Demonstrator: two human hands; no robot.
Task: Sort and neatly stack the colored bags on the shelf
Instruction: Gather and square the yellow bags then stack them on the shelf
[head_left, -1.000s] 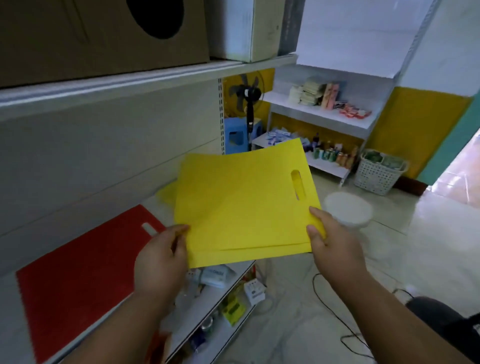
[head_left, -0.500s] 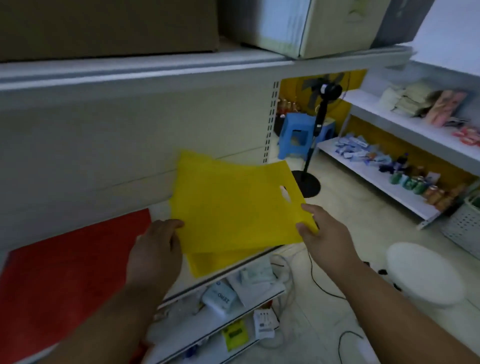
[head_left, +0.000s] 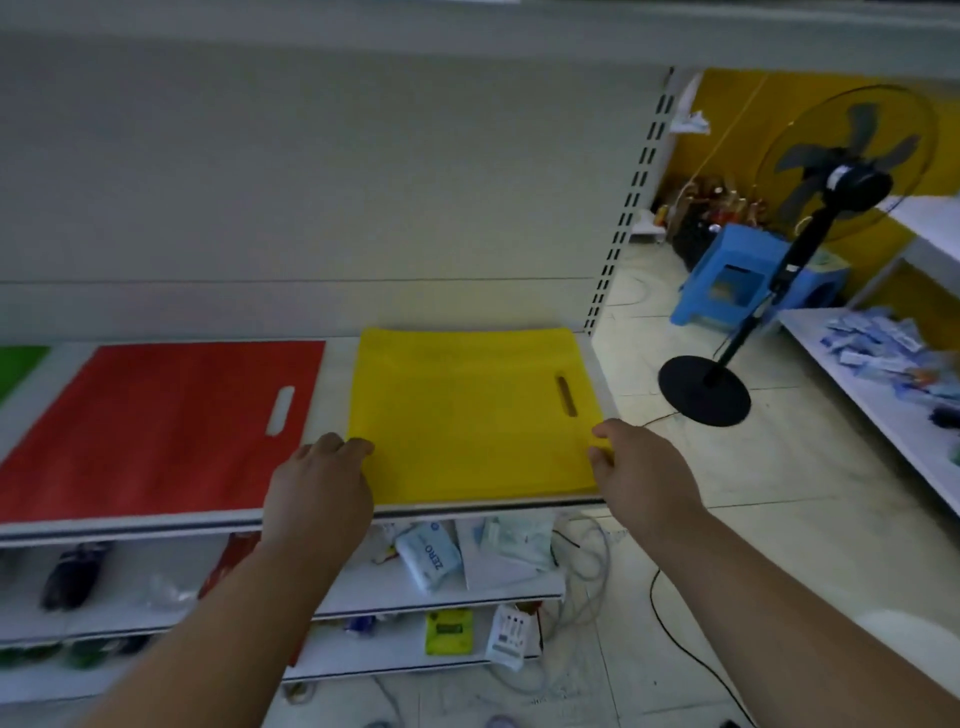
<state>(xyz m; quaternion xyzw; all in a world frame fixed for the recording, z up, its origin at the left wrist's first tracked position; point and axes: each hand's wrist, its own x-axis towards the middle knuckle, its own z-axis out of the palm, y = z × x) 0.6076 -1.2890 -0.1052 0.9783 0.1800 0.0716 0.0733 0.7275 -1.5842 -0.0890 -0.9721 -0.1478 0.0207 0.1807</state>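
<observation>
A stack of yellow bags (head_left: 467, 415) lies flat at the right end of the white shelf (head_left: 130, 526), its handle slot toward the right. My left hand (head_left: 317, 483) pinches the stack's front left corner with the thumb on top. My right hand (head_left: 644, 475) pinches the front right edge. A red bag (head_left: 156, 426) lies flat to the left of the yellow stack, with a narrow strip of shelf between them. A green bag (head_left: 21, 364) shows at the far left edge.
The shelf's slotted upright (head_left: 623, 223) ends the bay just right of the yellow stack. On the floor beyond stand a black pedestal fan (head_left: 831, 187) and a blue stool (head_left: 727, 280). Lower shelves (head_left: 467, 597) hold small packets, and cables trail on the floor.
The yellow bags were held up in the air between both hands; they have come down and now lie flat on the shelf beside the red bag. The view has swung left toward the shelf.
</observation>
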